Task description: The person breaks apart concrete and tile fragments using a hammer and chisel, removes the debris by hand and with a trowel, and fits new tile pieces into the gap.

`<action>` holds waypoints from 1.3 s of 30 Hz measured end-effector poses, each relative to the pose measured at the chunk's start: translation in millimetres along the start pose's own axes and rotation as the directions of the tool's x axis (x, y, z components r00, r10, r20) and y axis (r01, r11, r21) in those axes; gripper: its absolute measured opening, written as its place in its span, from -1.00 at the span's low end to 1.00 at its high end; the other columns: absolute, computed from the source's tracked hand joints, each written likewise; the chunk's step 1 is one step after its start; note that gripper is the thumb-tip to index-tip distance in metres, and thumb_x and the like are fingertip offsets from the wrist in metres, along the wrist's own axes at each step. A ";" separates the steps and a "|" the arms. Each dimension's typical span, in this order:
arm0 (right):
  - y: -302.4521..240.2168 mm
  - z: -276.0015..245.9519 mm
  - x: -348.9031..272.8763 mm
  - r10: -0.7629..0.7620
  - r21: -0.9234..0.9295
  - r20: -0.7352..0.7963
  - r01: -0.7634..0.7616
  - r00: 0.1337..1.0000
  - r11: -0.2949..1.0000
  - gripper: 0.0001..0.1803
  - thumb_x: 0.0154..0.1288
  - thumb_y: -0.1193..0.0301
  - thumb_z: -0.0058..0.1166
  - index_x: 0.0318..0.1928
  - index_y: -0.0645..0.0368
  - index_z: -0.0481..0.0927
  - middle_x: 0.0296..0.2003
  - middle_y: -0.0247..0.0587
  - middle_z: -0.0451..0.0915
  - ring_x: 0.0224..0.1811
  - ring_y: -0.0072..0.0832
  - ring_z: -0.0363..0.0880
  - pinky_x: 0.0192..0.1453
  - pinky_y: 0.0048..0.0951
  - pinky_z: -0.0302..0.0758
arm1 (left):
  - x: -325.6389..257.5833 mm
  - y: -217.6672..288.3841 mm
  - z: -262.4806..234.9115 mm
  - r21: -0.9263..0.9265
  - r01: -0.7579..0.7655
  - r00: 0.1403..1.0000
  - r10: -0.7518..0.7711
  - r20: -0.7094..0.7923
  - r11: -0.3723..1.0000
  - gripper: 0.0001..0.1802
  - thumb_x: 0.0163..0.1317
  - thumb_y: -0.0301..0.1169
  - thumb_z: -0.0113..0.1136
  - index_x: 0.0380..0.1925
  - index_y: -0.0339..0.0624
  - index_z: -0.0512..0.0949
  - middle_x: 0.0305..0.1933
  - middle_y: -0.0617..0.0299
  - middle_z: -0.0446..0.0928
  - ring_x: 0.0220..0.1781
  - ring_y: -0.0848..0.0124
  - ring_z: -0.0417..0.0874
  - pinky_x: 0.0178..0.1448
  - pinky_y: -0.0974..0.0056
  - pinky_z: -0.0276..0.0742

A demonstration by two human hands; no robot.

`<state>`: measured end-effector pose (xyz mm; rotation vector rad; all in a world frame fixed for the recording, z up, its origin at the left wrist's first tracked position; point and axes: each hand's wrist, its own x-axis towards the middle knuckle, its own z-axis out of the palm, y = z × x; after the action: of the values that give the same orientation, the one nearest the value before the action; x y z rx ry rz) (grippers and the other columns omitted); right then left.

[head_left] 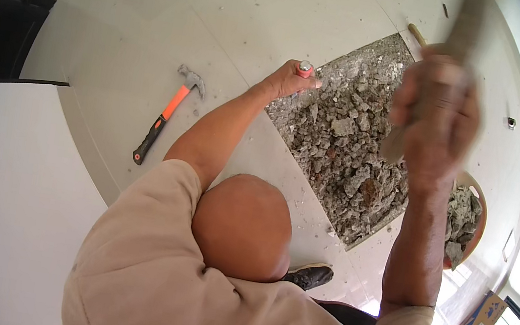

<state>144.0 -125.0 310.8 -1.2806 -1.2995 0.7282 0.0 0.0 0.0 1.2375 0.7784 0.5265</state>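
Observation:
My left hand [287,80] is closed around the red grip of a chisel [305,69], whose round metal cap points up toward me. The chisel's blade is hidden below the hand, at the left edge of a broken-up patch of floor [352,132] full of grey rubble. Raised above the patch's right side, my right hand [438,115] grips a brown wooden tool handle [466,28], smeared by motion. The handle runs out past the upper edge, so its head cannot be seen. A claw hammer [172,109] with an orange and black handle lies on the tiles left of my left arm.
Right of my right forearm stands an orange-rimmed tub [481,222] holding rubble chunks [461,223]. Another wooden handle [417,34] lies at the patch's far corner. A cardboard box [481,321] is at the lower right. White furniture [11,206] borders the left. Crumbs dot the tiles.

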 end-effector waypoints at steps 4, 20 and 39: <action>99.2 -6.9 -46.3 -0.048 -0.342 0.062 0.066 0.997 0.938 -0.68 0.64 0.20 0.02 0.01 0.25 0.53 -0.48 -0.10 0.59 -0.51 -0.34 0.60 -0.46 -0.30 0.49 | 2.3 -1.6 18.7 -0.038 -0.014 1.000 0.014 0.024 0.999 -0.69 0.27 -0.33 0.46 -0.56 -0.03 0.51 -0.57 0.41 0.50 -0.51 0.56 0.47 -0.36 0.33 0.41; 149.8 -8.7 -69.9 0.177 -0.658 0.205 0.002 0.963 0.753 -0.61 0.68 0.17 -0.11 -0.08 0.30 0.53 -0.55 -0.15 0.54 -0.53 -0.47 0.54 -0.55 -0.44 0.45 | 6.7 -13.0 12.6 -0.042 -0.033 0.998 0.035 0.045 0.999 -0.68 0.29 -0.34 0.45 -0.56 -0.05 0.49 -0.57 0.38 0.51 -0.53 0.55 0.48 -0.37 0.31 0.43; 121.0 -7.3 -85.5 0.610 -0.714 0.091 -0.375 0.787 0.591 -0.61 0.61 0.21 0.05 -0.08 0.39 0.49 -0.50 0.14 0.56 -0.45 -0.24 0.61 -0.33 -0.05 0.51 | -8.3 -10.1 15.6 0.121 -0.003 0.995 0.015 -0.095 0.993 -0.70 0.25 -0.35 0.50 -0.54 -0.11 0.54 -0.51 0.33 0.58 -0.46 0.51 0.57 -0.26 0.31 0.55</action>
<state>164.3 -180.4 174.7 -2.2695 -1.5543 0.9406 6.1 -18.6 -5.8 1.3353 0.8965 0.5558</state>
